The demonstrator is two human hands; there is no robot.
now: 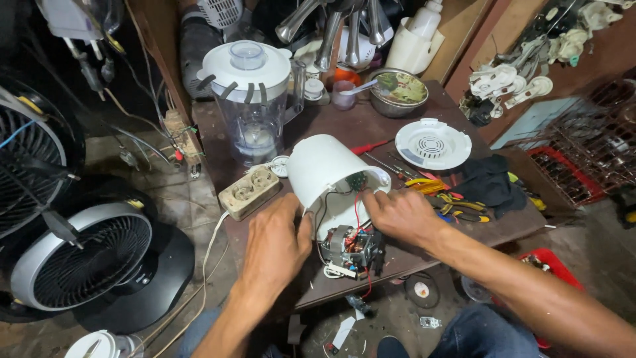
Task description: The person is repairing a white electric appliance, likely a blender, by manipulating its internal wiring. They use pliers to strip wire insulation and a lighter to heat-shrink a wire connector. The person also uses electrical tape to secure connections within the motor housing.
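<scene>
Left hand [277,246] is flat against the side of the white housing [324,174], fingers spread and steadying it where it lies tipped on the brown table [371,126]. Right hand [402,215] is at the housing's open mouth, fingers curled in among the wires (what they pinch, I cannot tell). The motor [351,248] sits out in front of the opening, between both hands, red wires running back inside. Just left of the housing lies a power strip [250,192]; behind it stands a blender jug [250,99]. A white round cover [432,144] lies to the right, screwdrivers and pliers [457,202] near it.
</scene>
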